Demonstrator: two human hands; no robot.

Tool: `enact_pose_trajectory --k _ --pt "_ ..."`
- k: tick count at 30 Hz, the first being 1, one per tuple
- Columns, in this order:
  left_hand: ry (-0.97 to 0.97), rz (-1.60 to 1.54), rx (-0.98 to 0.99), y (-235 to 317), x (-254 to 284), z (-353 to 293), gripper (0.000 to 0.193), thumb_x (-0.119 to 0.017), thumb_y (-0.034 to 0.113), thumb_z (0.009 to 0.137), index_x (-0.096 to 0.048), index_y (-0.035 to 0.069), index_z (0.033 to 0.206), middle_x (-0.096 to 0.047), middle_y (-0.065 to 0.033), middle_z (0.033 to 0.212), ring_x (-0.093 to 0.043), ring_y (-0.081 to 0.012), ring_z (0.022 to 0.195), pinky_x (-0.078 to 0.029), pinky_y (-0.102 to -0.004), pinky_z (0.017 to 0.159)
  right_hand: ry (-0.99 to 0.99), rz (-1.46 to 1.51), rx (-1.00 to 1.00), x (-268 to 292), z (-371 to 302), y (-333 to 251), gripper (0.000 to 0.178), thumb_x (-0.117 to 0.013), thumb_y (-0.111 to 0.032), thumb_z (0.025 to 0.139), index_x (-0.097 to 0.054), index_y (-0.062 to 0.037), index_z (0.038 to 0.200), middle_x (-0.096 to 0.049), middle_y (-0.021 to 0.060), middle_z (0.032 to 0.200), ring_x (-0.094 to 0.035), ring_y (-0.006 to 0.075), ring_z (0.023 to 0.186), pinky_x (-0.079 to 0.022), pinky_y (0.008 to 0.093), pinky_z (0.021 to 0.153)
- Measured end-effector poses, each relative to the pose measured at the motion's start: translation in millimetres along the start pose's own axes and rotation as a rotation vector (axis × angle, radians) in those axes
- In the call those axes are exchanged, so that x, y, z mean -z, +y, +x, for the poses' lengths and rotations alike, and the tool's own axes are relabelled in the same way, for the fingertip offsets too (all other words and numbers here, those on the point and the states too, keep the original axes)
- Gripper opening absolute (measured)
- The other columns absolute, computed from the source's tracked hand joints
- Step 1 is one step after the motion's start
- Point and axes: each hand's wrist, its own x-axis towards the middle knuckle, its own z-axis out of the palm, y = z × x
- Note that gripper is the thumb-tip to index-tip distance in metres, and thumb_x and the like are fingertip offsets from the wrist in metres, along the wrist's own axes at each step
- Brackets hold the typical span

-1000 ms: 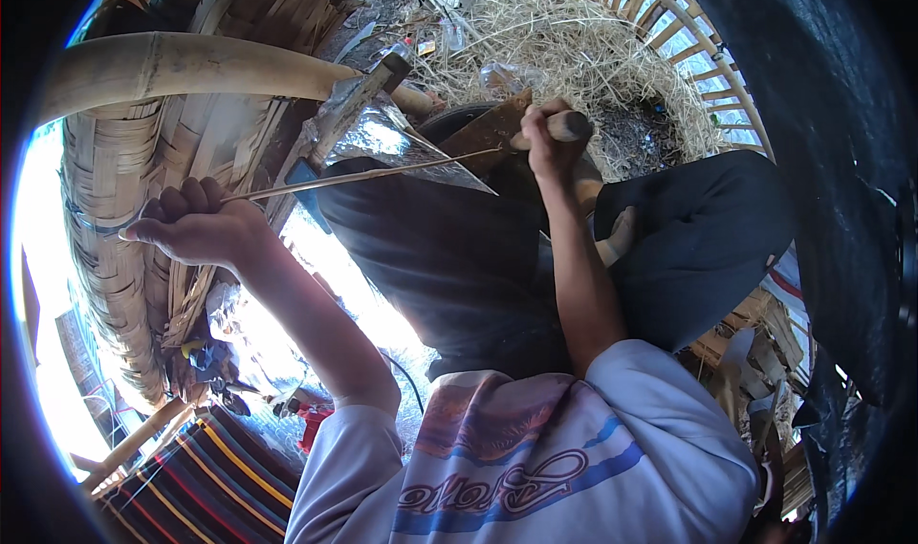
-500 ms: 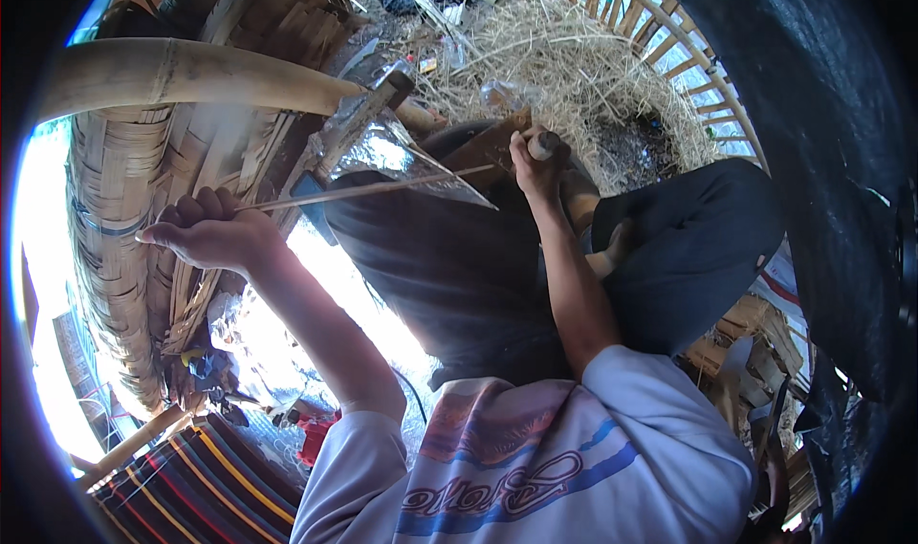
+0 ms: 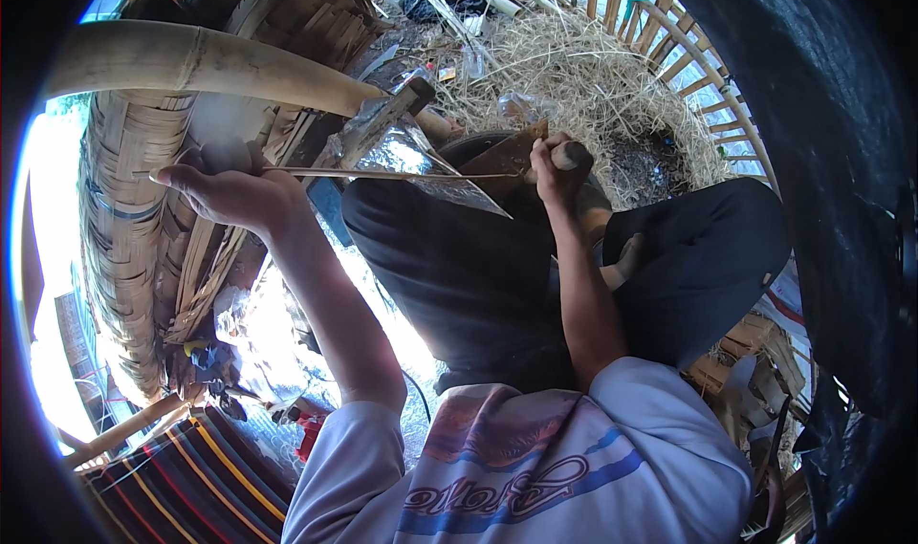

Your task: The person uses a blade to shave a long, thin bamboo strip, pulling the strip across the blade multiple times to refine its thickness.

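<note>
Since the earlier frame, the left hand (image 3: pixel 229 188) had risen nearer the bamboo pole (image 3: pixel 249 64), bringing the thin strip (image 3: pixel 382 174) almost level across the view; the wooden handle (image 3: pixel 574 156) in the right hand (image 3: pixel 555 173) had tipped more to the side. The left grip, palm upward with fingers curled, appeared clamped on the strip; the right grip was closed around the handle. The strip extended from the left fingers, above the left knee of the dark trousers (image 3: pixel 459 276), to a point just beside the right hand. Contact between its far end and the brown flat piece (image 3: pixel 505 157) near the handle could not be confirmed. Judged hazards were as follows: uneven tension between the hands could bow or snap the strip, owing to its slender section; a loosened left grip could let it slip and drive splinters into the fingers; and, if the brown piece was a blade, a sudden release could carry its edge toward the legs, given the close working position. In appearance, the strip was long, narrow, pale tan and nearly straight, resembling split bamboo; finer surface detail was too small to resolve.
</note>
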Motion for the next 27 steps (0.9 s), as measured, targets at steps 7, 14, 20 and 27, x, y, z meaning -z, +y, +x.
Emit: enact_pose_trajectory --k 7,14,20,27 --pt "-0.084 0.016 -0.048 -1 9 5 0.054 -0.027 0.052 0.096 -0.05 0.005 0.086 -0.04 0.003 0.063 -0.037 -0.0069 0.055 -0.035 -0.0227 0.051 -0.049 -0.053 -0.03 2 -10 22 0.019 -0.065 -0.005 0.074 -0.052 -0.0016 0.06 -0.05 -0.0007 0.05 -0.048 0.0046 0.051 -0.04 0.025 0.049" --pt "-0.031 0.019 -0.022 5 11 3 0.048 -0.026 0.05 0.098 -0.02 0.016 0.064 -0.015 0.0066 0.052 -0.01 -0.0074 0.048 -0.013 -0.0256 0.045 0.09 0.217 -0.149 8 9 -3 0.018 -0.065 -0.009 0.075 -0.055 -0.0009 0.063 -0.054 0.0026 0.053 -0.051 0.0071 0.051 -0.042 0.026 0.05" --pt "0.085 0.002 0.047 -8 27 24 0.049 -0.025 0.049 0.098 -0.016 0.017 0.062 -0.013 0.0058 0.053 -0.007 -0.0085 0.048 -0.013 -0.026 0.045 0.004 -0.066 -0.083 3 -13 31 0.017 -0.063 -0.009 0.076 -0.056 -0.0023 0.062 -0.054 -0.0001 0.054 -0.051 0.008 0.05 -0.04 0.025 0.048" --pt "-0.422 -0.423 0.212 2 88 20 0.048 -0.033 0.045 0.098 -0.019 0.017 0.061 -0.014 0.0051 0.05 -0.008 -0.0079 0.044 -0.01 -0.0262 0.039 0.082 0.013 -0.219 17 -10 43 0.014 -0.063 -0.008 0.076 -0.053 -0.0034 0.067 -0.053 0.0013 0.057 -0.05 0.0101 0.05 -0.039 0.0259 0.048"
